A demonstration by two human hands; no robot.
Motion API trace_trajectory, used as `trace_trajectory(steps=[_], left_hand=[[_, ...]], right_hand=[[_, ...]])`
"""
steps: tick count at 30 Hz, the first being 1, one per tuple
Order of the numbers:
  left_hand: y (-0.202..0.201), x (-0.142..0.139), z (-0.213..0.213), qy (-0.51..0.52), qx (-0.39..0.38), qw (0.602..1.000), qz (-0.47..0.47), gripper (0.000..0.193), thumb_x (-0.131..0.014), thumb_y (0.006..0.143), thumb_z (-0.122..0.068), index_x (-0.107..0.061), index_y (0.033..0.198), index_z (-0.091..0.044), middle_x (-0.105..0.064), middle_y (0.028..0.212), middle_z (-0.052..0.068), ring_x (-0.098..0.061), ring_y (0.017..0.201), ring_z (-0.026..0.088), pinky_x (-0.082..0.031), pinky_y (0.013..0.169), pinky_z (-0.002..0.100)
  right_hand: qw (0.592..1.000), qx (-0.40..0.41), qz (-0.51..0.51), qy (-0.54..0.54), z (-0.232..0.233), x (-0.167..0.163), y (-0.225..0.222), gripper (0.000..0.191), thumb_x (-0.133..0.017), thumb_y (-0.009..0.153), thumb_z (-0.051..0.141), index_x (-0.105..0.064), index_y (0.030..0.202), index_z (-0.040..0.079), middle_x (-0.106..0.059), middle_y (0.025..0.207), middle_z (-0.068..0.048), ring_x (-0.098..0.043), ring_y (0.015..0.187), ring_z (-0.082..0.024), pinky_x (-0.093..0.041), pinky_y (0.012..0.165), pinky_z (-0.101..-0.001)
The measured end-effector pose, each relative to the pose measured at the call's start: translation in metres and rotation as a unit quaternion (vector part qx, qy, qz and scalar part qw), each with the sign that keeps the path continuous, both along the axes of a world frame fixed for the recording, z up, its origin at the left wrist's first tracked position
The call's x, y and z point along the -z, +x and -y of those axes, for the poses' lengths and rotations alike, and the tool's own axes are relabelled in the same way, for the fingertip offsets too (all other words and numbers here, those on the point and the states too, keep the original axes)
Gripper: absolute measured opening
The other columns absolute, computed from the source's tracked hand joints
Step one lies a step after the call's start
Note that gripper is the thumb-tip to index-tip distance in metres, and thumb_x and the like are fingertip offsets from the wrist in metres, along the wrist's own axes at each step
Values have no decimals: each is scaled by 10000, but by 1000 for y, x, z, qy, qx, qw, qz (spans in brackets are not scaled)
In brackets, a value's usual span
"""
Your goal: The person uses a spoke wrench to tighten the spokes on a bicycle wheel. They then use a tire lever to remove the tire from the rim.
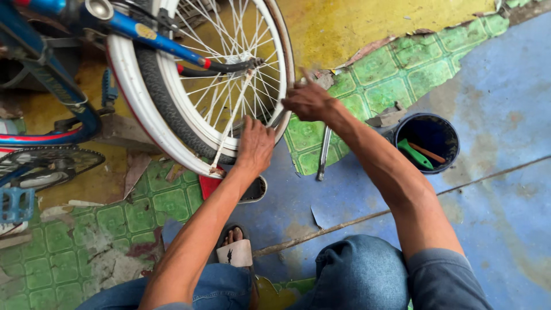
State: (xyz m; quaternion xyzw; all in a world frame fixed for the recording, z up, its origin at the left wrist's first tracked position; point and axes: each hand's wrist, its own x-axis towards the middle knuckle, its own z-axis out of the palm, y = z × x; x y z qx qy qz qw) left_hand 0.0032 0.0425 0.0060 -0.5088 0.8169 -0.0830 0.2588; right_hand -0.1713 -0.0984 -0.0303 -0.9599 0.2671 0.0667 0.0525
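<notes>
We work low over a worn floor (505, 189): blue sheet flooring, torn at its edges, lies over green patterned tiles (132, 218) and bare yellow ground. A dark round bucket (427, 140) stands at the right, holding a green-handled tool. A metal wrench (324, 152) lies flat on the floor between the bucket and the bicycle wheel (212, 80).

The wheel stands upright at upper left in a blue frame (63, 86), its white rim around thin steel spokes and a black treaded tyre.

Our left hand (255, 146) reaches forward, fingers curled narrow against the lower rim; we cannot tell whether it grips anything. Our right hand (308, 100) extends past it, closed at the rim's right edge; what it holds is hidden.

Denim knees and a sandalled foot (235, 247) sit below.
</notes>
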Motion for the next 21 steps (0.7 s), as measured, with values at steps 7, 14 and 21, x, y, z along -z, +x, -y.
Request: trace_trajectory(steps=[7, 14, 21], left_hand=[[10, -17, -31, -46, -13, 999, 13, 439, -701, 845, -302, -694, 1216, -68, -578, 1225, 156, -495, 1170, 349, -351, 1006, 559], [-10, 12, -18, -24, -63, 996, -60, 564, -744, 778, -307, -660, 1255, -18, -574, 1254, 153, -488, 1185, 349, -359, 992, 497], [-14, -12, -30, -79, -38, 996, 33, 649, -659, 844, -460, -606, 1292, 6, -564, 1338, 196, -469, 1264, 368, -259, 1098, 579]], right_hand=[[933, 209, 247, 156, -23, 30, -58, 185, -521, 1064, 191, -648, 990, 79, -633, 686, -153, -581, 549, -292, -451, 516, -448], [845, 307, 378, 221, -108, 58, -71, 184, -568, 1052, 149, -641, 956, 10, -591, 640, -205, -580, 511, -351, -436, 510, -485], [823, 306, 432, 208, -174, 76, -54, 281, -628, 977, 142, -712, 1236, 73, -649, 793, -197, -646, 667, -347, -492, 595, -468]])
